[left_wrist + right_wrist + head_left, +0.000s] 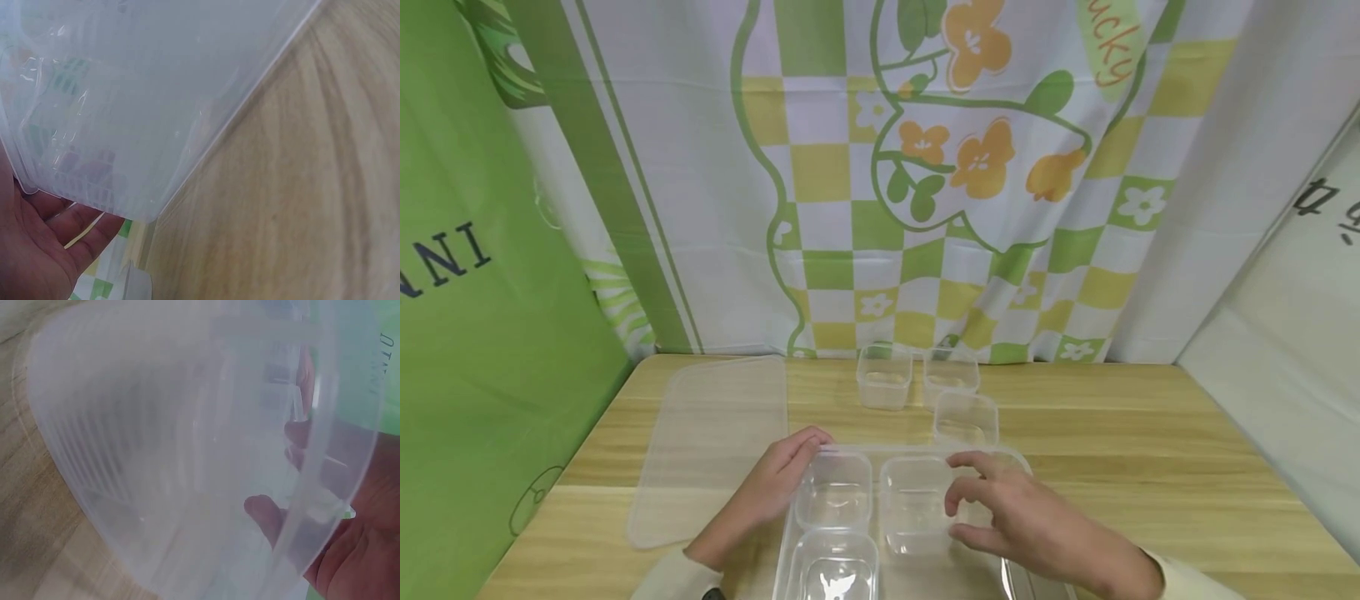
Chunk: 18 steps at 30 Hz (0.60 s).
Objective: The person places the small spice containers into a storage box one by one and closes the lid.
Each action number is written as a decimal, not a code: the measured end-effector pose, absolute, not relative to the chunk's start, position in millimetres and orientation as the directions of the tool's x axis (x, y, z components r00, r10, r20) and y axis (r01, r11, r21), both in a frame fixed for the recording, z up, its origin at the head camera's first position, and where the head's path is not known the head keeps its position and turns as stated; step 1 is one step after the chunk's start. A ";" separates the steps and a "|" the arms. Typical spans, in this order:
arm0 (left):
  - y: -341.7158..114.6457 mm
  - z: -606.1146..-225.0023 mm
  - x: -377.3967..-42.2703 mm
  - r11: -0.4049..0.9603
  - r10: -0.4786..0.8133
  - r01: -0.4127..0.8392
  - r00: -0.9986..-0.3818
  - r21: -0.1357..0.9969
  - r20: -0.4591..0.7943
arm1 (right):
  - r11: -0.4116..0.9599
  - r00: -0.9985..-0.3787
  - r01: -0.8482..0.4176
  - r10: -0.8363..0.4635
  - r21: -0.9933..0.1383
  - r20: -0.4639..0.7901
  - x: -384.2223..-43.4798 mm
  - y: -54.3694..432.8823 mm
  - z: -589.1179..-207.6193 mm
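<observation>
A large clear plastic bin lies at the near middle of the table, with several small clear boxes in it. My left hand holds its far left corner; the left wrist view has the fingers bent against the outer wall. Over the bin's right half is my right hand, thumb and fingers curved but apart, nothing between them. Its fingertips are right beside a small clear box. Two more small boxes, one behind and one in front, line the bin's left side.
Behind the bin stand three small clear boxes, one left, one right and one nearer. A flat translucent lid lies on the wooden table to the left. A patterned curtain hangs at the back.
</observation>
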State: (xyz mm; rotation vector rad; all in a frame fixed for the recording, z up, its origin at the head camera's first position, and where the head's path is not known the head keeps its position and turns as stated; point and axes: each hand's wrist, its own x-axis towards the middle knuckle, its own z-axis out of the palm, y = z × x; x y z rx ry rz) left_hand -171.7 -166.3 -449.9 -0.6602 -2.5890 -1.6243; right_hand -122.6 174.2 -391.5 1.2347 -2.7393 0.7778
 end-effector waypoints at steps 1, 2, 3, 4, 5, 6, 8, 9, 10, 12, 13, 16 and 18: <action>-166.3 -449.8 -171.6 0.369 0.345 0.364 -0.908 0.855 0.237 | 0.568 -0.684 -0.714 -0.690 -0.409 0.237 -122.4 173.7 -391.6; -166.3 -449.7 -171.6 0.367 0.347 0.368 -0.906 0.854 0.241 | 0.577 -0.686 -0.716 -0.687 -0.393 0.240 -122.2 173.1 -391.8; -166.3 -449.8 -171.6 0.367 0.348 0.369 -0.906 0.854 0.241 | 0.586 -0.686 -0.719 -0.685 -0.374 0.244 -122.0 172.5 -392.1; -166.4 -449.9 -171.6 0.367 0.349 0.369 -0.905 0.854 0.242 | 0.594 -0.689 -0.718 -0.683 -0.364 0.242 -121.9 171.9 -392.4; -166.5 -450.0 -171.7 0.370 0.347 0.367 -0.907 0.854 0.240 | 0.603 -0.691 -0.717 -0.682 -0.349 0.241 -121.9 171.2 -392.7; -166.7 -450.4 -171.9 0.373 0.344 0.363 -0.909 0.854 0.236 | 0.612 -0.694 -0.715 -0.680 -0.337 0.237 -121.9 170.6 -393.0; -167.0 -451.5 -172.4 0.384 0.337 0.354 -0.914 0.853 0.228 | 0.630 -0.702 -0.708 -0.676 -0.319 0.224 -122.1 169.3 -393.5; -167.2 -451.9 -172.5 0.389 0.332 0.348 -0.917 0.853 0.223 | 0.637 -0.706 -0.705 -0.674 -0.310 0.220 -122.3 168.7 -393.7; -167.3 -452.3 -172.7 0.392 0.328 0.345 -0.919 0.853 0.221 | 0.645 -0.710 -0.701 -0.672 -0.304 0.213 -122.6 168.3 -394.0; -167.3 -453.2 -173.1 0.401 0.323 0.347 -0.920 0.848 0.223 | 0.654 -0.715 -0.696 -0.669 -0.297 0.202 -123.0 167.5 -394.4; -167.3 -453.5 -173.3 0.403 0.322 0.349 -0.919 0.846 0.226 | 0.658 -0.718 -0.693 -0.667 -0.296 0.197 -123.1 167.2 -394.6; -167.1 -453.8 -173.6 0.405 0.323 0.356 -0.917 0.842 0.233 | 0.661 -0.725 -0.684 -0.664 -0.308 0.183 -123.3 166.3 -394.3; -167.1 -453.3 -173.8 0.400 0.327 0.360 -0.915 0.843 0.236 | 0.661 -0.727 -0.681 -0.663 -0.317 0.179 -123.3 165.6 -393.8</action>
